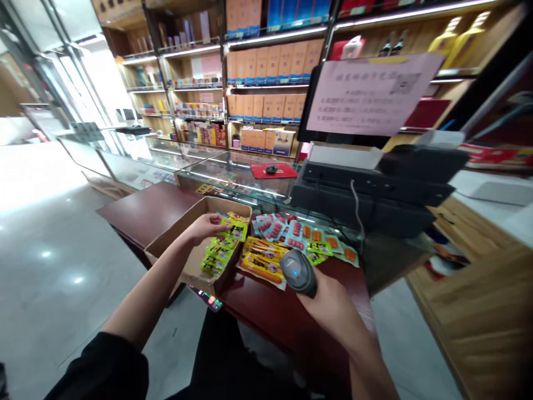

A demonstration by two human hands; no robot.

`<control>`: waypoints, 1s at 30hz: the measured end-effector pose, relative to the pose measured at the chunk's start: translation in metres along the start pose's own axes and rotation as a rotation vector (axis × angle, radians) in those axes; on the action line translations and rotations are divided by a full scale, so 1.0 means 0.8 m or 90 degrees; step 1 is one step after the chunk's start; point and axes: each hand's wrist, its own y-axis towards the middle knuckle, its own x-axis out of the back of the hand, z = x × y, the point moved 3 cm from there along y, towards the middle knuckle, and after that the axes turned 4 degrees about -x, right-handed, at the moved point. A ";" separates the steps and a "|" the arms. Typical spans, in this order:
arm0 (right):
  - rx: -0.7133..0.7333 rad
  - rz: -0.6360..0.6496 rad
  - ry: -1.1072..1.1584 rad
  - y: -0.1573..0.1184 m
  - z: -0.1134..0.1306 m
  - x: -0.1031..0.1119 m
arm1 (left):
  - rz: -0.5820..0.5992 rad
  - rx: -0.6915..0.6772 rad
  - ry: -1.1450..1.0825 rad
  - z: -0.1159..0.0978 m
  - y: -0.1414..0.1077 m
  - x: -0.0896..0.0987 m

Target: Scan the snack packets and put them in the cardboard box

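Note:
My right hand is wrapped around the handle of a dark grey barcode scanner with a small blue light on its head. Over the open cardboard box, my left hand pinches a green snack packet near the right wall. More green packets lie in a row inside the box. Just right of the box, under the scanner head, are yellow packs of sausages. Behind them lie pale blue packets with reddish contents and several packets with orange pieces.
The dark red table carries the box and packets. Behind it stands a glass counter with a mouse on a red mat. A monitor covered by a pink sheet rises at right. A phone-like lit screen shows below the box.

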 end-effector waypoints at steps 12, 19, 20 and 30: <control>-0.002 0.053 -0.046 0.037 0.041 -0.046 | 0.069 0.120 0.170 0.082 -0.003 0.036; 0.004 0.050 -0.050 0.042 0.040 -0.051 | -0.029 -0.026 0.611 0.058 -0.008 0.052; 0.005 0.043 -0.052 0.043 0.039 -0.051 | -0.034 -0.035 0.629 0.052 -0.010 0.054; -0.046 -0.001 -0.053 0.024 0.005 -0.024 | -0.020 -0.132 0.659 -0.022 -0.008 -0.024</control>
